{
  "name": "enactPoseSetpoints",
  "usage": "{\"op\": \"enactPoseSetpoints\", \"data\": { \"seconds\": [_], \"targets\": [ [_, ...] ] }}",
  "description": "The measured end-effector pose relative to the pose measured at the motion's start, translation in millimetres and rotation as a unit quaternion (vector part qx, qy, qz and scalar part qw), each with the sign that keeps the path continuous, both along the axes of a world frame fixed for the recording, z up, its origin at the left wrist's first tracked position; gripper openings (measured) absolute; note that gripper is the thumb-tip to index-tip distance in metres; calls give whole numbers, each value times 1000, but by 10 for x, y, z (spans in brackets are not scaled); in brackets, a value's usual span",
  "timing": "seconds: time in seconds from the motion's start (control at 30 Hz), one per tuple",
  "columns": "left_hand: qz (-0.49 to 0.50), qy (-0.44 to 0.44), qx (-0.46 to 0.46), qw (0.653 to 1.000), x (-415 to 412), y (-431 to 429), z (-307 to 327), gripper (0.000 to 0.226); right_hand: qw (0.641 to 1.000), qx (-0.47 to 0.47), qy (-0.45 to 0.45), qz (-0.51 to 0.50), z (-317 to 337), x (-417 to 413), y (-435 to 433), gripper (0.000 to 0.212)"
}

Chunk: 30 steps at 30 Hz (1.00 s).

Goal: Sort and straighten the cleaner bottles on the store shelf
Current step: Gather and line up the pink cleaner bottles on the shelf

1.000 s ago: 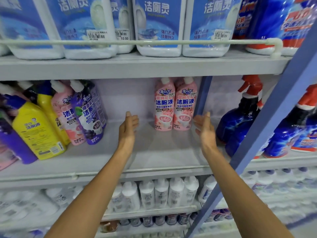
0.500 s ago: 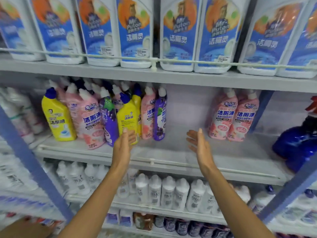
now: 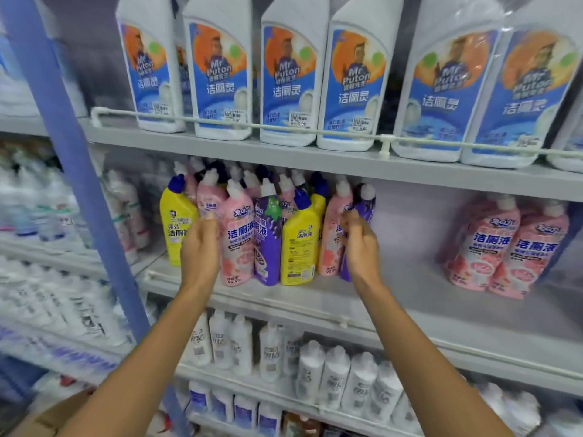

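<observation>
A mixed cluster of cleaner bottles stands crowded on the middle shelf (image 3: 403, 279): a yellow one (image 3: 176, 228) at the left, a front pink one (image 3: 238, 244), a grape-purple one (image 3: 268, 244), and another yellow one (image 3: 298, 247). My left hand (image 3: 200, 250) is closed on a pink bottle (image 3: 206, 200) between the left yellow and the front pink one. My right hand (image 3: 358, 244) has its fingers curled on the purple bottle (image 3: 367, 201) at the cluster's right end. Two pink bottles (image 3: 504, 247) stand apart at the right.
Large white Mr Puton bottles (image 3: 287, 80) fill the upper shelf behind a white rail (image 3: 315, 131). A blue upright post (image 3: 72, 184) crosses at the left. Small white bottles (image 3: 315, 370) line the shelf below. Bare shelf lies between the cluster and the two pink bottles.
The view swung left and closer to the mixed cluster. Both hands, open in the empty gap before, have moved onto the cluster and closed on bottles.
</observation>
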<state>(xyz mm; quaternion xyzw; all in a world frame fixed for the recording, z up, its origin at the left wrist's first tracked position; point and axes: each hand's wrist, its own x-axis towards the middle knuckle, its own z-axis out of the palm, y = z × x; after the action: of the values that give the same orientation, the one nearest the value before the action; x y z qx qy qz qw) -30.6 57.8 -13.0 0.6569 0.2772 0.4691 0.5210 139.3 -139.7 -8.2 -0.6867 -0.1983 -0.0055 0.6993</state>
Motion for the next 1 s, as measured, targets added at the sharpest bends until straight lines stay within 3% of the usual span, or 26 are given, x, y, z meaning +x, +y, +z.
{"op": "enactPoseSetpoints", "data": {
  "seconds": [0.17,0.43,0.6,0.8,1.0],
  "targets": [
    [12,0,44,999,377,195,162,31,997,28,-62,-46,351,270,190,36],
    [-2,24,36,999,578,363,-151,39,989,-16,-110,-98,206,507,646,56],
    [-63,39,-8,997,569,444,-455,36,985,-20,-100,-140,-11,535,750,47],
    [-81,49,-31,995,558,565,-599,46,984,-45,-46,-165,-310,549,787,75],
    [-92,33,-17,995,548,577,-601,43,981,-77,-55,-170,-382,500,745,70]
  ]
}}
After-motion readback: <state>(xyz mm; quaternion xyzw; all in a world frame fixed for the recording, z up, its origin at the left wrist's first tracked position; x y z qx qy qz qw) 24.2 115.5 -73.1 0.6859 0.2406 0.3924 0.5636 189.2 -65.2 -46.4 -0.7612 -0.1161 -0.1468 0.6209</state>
